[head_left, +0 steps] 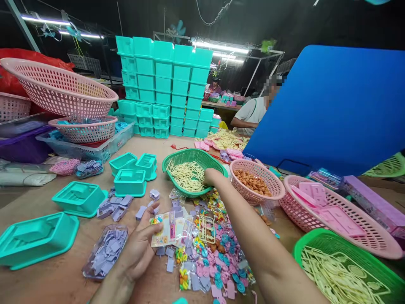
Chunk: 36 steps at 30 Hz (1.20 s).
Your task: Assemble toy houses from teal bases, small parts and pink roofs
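Observation:
My left hand [142, 238], at the lower middle, pinches a clear plastic packet with printed cards [167, 232] between thumb and fingers. My right hand [214, 177] reaches into a green mesh basket [167, 176] at its right side, over cream plastic frame pieces [186, 174]; its fingertips are hidden. Below the basket, a cream frame piece [206, 229] lies on a spread of small parts. Pink and blue swirl pieces [218, 261], lilac plastic pieces [170, 264] and small yellow-green parts [183, 278] make up that spread, between my forearms.
Teal trays [79, 196] stand on the left, near a clear container of lilac pieces [109, 253]. Stacked teal boxes [163, 80] rise behind. On the right are a basket of brown pieces [236, 162], a pink basket [379, 240], a green basket [297, 249] and a blue board [332, 105]. A person [253, 112] sits beyond.

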{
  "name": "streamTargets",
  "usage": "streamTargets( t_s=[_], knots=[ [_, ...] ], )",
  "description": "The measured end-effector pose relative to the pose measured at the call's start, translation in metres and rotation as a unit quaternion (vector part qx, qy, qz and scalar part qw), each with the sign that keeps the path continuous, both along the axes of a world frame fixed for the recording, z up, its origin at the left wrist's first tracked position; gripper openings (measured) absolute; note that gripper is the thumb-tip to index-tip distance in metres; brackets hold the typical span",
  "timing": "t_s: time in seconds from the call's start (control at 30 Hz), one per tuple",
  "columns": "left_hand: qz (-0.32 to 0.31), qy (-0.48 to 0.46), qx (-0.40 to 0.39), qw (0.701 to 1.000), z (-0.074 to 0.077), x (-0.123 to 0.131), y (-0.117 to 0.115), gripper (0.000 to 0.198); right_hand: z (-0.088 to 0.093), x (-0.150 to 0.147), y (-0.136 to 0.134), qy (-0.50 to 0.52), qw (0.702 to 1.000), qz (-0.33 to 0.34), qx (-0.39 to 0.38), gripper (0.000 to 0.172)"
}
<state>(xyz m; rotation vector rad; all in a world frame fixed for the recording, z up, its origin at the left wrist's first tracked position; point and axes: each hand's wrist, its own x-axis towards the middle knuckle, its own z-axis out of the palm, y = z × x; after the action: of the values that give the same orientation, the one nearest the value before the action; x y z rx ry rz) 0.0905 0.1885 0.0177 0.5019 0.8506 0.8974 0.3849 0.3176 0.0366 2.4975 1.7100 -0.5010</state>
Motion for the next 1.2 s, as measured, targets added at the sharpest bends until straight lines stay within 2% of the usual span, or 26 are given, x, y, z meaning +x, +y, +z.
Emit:
streamTargets(
  t_s=[0.1,0.13,0.23,0.3,0.4,0.5,0.53,0.6,0.67,0.7,0.83,0.93,1.07,1.13,1.2],
  knots=[
    [-0.012,0.032,0.032,0.999,-0.001,-0.006,-0.002,0.084,0.003,-0.002,-0.007,0.012,0.998,-0.016,0.052,0.032],
    [-0.011,0.044,0.039,0.998,-0.002,-0.007,-0.003,0.077,0.007,-0.001,-0.012,0.017,0.996,-0.024,0.086,0.031],
    [0.004,0.091,0.068,0.994,-0.002,-0.006,-0.002,0.033,0.023,0.004,-0.035,0.034,0.974,-0.053,0.216,0.025],
    [0.015,0.119,0.092,0.988,0.003,-0.003,-0.001,0.017,0.034,0.003,-0.055,0.063,0.95,-0.064,0.299,0.03],
    [0.016,0.118,0.133,0.984,0.016,0.005,0.002,0.016,0.042,-0.007,-0.093,0.145,0.918,-0.049,0.365,0.039],
    [-0.016,0.122,0.187,0.975,0.032,0.018,0.003,0.03,0.036,-0.029,-0.13,0.266,0.898,0.017,0.35,0.044],
    [-0.043,0.129,0.201,0.97,0.037,0.023,0.003,0.033,0.031,-0.036,-0.14,0.336,0.88,0.042,0.334,0.045],
    [-0.106,0.138,0.209,0.962,0.042,0.033,0.0,0.035,0.019,-0.049,-0.156,0.487,0.816,0.055,0.306,0.046],
    [-0.146,0.139,0.196,0.96,0.042,0.041,-0.006,0.035,0.006,-0.058,-0.165,0.582,0.755,0.021,0.302,0.048],
    [-0.15,0.14,0.189,0.96,0.041,0.044,-0.009,0.035,0.001,-0.061,-0.168,0.593,0.743,-0.002,0.31,0.048],
    [-0.132,0.142,0.17,0.966,0.032,0.047,-0.017,0.034,-0.013,-0.071,-0.174,0.585,0.733,-0.033,0.345,0.045],
    [-0.084,0.15,0.163,0.971,0.028,0.044,-0.014,0.028,-0.011,-0.073,-0.169,0.562,0.738,-0.045,0.372,0.041],
    [-0.008,0.174,0.14,0.975,0.025,0.036,-0.002,0.024,0.011,-0.058,-0.13,0.504,0.753,-0.081,0.416,0.036],
    [0.012,0.183,0.128,0.975,0.026,0.031,0.001,0.024,0.025,-0.049,-0.105,0.47,0.769,-0.094,0.422,0.03],
    [0.02,0.184,0.125,0.975,0.03,0.028,0.0,0.026,0.036,-0.047,-0.095,0.434,0.79,-0.099,0.421,0.023]
  ],
)
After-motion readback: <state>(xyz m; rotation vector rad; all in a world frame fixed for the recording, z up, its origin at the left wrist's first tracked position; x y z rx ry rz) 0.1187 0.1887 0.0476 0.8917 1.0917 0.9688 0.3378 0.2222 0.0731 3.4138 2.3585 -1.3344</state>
